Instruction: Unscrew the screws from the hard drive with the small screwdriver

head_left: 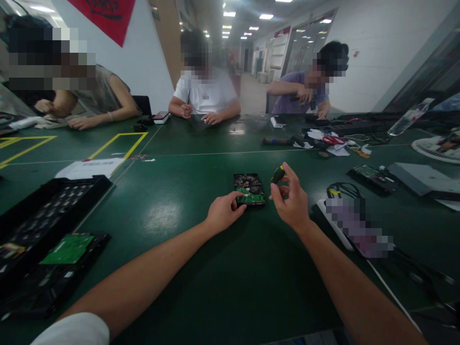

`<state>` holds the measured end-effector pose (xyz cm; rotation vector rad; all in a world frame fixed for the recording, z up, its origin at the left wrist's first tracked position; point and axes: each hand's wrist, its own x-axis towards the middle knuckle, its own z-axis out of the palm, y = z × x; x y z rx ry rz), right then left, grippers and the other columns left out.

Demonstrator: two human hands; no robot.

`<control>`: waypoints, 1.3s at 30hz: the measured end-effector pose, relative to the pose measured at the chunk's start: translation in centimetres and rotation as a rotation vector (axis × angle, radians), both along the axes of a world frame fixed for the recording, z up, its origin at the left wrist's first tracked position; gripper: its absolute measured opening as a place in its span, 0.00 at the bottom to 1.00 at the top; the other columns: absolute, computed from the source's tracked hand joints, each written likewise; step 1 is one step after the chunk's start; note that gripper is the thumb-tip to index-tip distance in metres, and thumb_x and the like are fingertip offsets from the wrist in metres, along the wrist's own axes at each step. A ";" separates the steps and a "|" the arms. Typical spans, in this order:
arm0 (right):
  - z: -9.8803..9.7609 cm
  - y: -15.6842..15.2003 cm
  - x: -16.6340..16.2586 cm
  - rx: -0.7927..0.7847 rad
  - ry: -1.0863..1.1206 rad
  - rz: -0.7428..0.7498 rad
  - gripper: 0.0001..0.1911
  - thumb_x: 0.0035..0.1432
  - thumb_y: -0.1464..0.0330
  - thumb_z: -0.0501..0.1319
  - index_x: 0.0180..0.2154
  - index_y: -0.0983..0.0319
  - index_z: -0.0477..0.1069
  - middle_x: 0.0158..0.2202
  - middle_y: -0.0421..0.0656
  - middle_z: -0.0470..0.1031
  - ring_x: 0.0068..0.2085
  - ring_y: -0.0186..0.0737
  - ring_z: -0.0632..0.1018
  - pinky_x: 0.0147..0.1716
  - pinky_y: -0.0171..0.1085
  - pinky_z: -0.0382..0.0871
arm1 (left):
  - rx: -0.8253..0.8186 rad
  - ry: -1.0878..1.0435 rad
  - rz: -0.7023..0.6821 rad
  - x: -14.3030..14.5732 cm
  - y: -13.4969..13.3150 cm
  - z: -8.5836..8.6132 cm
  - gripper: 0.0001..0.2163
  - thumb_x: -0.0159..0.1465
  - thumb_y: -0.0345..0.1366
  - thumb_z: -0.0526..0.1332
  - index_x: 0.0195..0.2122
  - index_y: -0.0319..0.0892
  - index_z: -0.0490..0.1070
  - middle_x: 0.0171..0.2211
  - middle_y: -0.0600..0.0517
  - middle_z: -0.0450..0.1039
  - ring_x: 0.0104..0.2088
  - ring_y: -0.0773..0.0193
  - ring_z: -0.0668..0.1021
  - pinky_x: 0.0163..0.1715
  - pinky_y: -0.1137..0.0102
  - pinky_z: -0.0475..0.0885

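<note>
A hard drive lies on the green table in front of me, its green circuit board facing up at the near end. My left hand grips the near left edge of the drive, fingers on the board and thumb at its side. In my right hand is a screwdriver with a dark green and yellow handle, held between thumb and fingers. Its thin shaft points down and left toward the right side of the board; whether the tip touches is too small to tell.
At left stand a black tray and more drives with a green board. To the right are another hard drive, a grey metal box, a phone and cables. Across the table sit three people; a bottle lies tilted far right.
</note>
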<state>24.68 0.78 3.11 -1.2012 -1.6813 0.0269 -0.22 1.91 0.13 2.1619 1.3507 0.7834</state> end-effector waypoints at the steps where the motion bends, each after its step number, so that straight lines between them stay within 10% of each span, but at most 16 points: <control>1: 0.0 0.0 0.0 -0.004 0.002 0.005 0.35 0.72 0.61 0.62 0.75 0.50 0.53 0.57 0.49 0.80 0.29 0.38 0.83 0.28 0.40 0.85 | 0.000 0.001 -0.001 0.0 0.0 0.0 0.17 0.69 0.42 0.66 0.58 0.46 0.77 0.28 0.57 0.76 0.29 0.64 0.77 0.32 0.69 0.69; 39: -0.2 -0.1 -0.2 -0.053 0.072 0.028 0.38 0.72 0.60 0.62 0.76 0.52 0.49 0.55 0.50 0.81 0.28 0.38 0.84 0.29 0.40 0.85 | -0.027 -0.029 0.021 0.3 -0.3 0.5 0.16 0.68 0.43 0.68 0.55 0.45 0.78 0.27 0.58 0.74 0.27 0.65 0.75 0.31 0.70 0.67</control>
